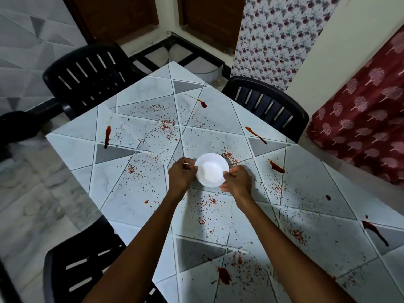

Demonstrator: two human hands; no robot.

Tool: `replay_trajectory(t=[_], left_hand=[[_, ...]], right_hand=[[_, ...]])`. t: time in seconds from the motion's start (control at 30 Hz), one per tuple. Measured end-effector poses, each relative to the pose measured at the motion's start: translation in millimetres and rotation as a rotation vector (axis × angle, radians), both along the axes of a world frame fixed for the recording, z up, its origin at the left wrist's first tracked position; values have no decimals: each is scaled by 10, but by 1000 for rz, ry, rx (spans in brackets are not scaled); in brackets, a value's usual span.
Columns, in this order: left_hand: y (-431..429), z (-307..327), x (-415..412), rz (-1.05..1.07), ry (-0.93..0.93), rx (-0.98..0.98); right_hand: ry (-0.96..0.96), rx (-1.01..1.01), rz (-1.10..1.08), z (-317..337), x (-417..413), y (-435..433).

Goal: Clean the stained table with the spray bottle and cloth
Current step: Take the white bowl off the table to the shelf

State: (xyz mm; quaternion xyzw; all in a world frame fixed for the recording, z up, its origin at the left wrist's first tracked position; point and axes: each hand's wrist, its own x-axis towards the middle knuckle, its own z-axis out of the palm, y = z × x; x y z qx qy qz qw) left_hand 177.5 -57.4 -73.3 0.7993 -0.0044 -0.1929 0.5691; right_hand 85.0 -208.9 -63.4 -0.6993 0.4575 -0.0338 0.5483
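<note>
Centre of surface [140,206]: white bowl [211,170], left hand [182,172] and right hand [237,179] fingers curled on opposite rims; judged light, thin, slippery, so rim grip suits; red streaks [107,136] and crumbs [166,125] all round bowl; spray bottle, cloth unseen.

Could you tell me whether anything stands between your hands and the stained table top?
Yes: the white bowl, gripped by the left hand and right hand, sits over the table's middle. Otherwise only red stains and scattered grains show.
</note>
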Motion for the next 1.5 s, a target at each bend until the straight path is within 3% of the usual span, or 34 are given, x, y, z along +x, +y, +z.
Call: replay_trajectory(t=[0.23, 0.37, 0.97, 1.27, 1.5], left_hand=[[507, 503, -446, 113, -136, 13], [1170, 722, -745, 178, -86, 33], [5600, 1472, -1575, 588, -169, -233], [6749, 1336, -1273, 806, -193, -236], [7315, 1185, -345, 871, -159, -221]], right_hand=[[-152, 20, 55, 415, -373, 439], [-184, 37, 120, 650, -643, 997], [-330, -66, 435, 1124, -607, 5247], [-344, 57, 467, 1138, -50, 6473], [-319, 169, 481, 975, 973, 7079]])
